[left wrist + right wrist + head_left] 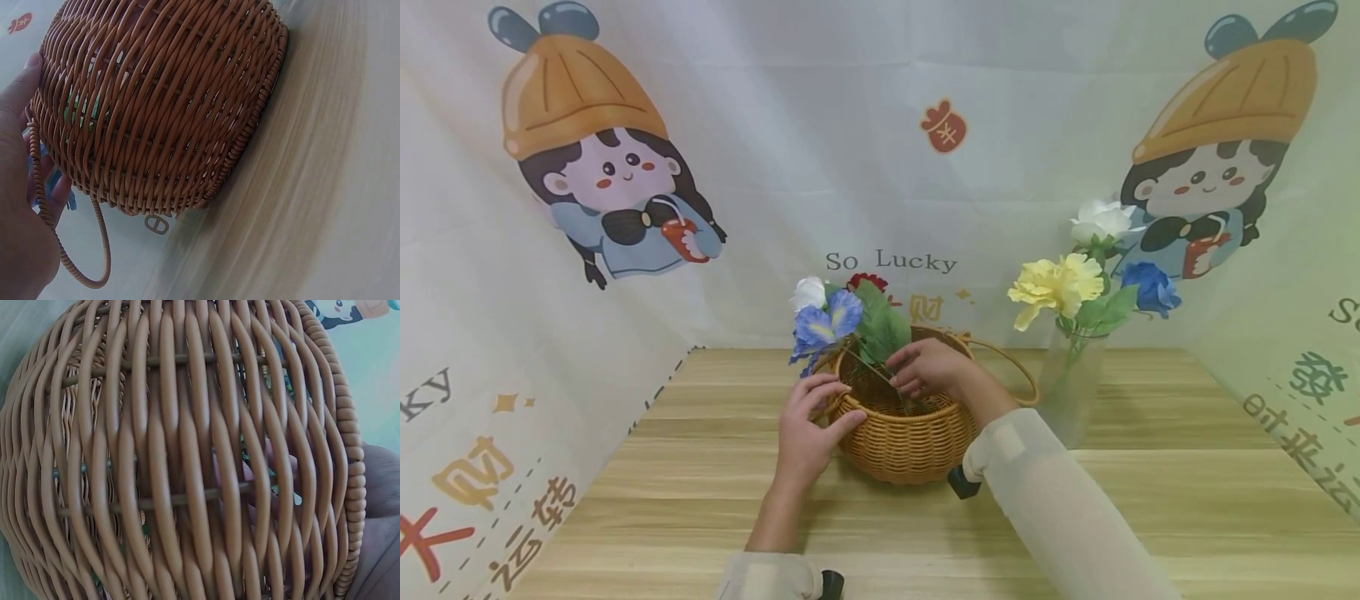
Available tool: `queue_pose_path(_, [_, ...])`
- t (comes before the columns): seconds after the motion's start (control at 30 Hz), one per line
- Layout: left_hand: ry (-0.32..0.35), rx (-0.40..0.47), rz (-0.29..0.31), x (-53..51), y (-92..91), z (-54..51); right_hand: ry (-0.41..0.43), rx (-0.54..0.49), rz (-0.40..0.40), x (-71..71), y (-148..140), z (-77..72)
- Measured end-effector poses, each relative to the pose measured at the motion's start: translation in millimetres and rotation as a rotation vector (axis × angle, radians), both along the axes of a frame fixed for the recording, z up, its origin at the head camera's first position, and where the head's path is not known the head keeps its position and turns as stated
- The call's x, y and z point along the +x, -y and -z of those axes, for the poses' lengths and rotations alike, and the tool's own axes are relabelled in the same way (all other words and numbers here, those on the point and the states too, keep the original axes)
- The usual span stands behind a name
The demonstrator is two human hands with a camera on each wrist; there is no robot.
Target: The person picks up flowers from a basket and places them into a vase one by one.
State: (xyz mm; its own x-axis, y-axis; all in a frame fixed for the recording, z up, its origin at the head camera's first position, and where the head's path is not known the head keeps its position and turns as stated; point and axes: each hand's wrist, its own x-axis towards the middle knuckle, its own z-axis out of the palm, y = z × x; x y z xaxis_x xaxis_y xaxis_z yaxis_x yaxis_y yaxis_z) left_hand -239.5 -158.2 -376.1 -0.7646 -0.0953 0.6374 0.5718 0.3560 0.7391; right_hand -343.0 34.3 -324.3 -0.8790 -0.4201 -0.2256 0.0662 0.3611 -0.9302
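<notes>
A brown wicker basket [910,442] stands on the table, holding a blue iris [826,325], a white flower [809,293], a red flower [868,282] and green leaves [880,321]. My left hand [808,425] holds the basket's left rim with thumb and fingers; in the left wrist view the thumb lies along the wicker edge. Reaching over the right rim, my right hand [928,367] has its fingers inside the basket, pinching a thin green stem [874,367] that runs up toward the iris. Wicker partly covers the right fingers in the right wrist view.
Right of the basket stands a clear vase [1070,392] with a yellow flower [1058,287], a white flower [1103,221] and a blue rose [1152,289]. The basket's looped handle [1026,375] hangs out toward it. A printed cloth [760,167] encloses the wooden table [700,467].
</notes>
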Motion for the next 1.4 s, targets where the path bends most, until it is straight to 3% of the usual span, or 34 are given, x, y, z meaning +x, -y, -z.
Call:
queue_pose_path(0.83, [-0.006, 0.009, 0.001, -0.6, -0.7, 0.3, -0.011, 0.035, 0.048, 2.9, 2.6, -1.1])
queue_pose_path(1.1, [-0.002, 0.007, 0.009, -0.8, -0.4, 0.6, 0.011, 0.040, 0.013, 1.5, 2.8, 0.8])
queue_pose_path(1.4, [0.002, 0.010, 0.010, -1.6, 0.2, 1.2, 0.092, 0.042, -0.071, -2.1, 2.1, 2.6])
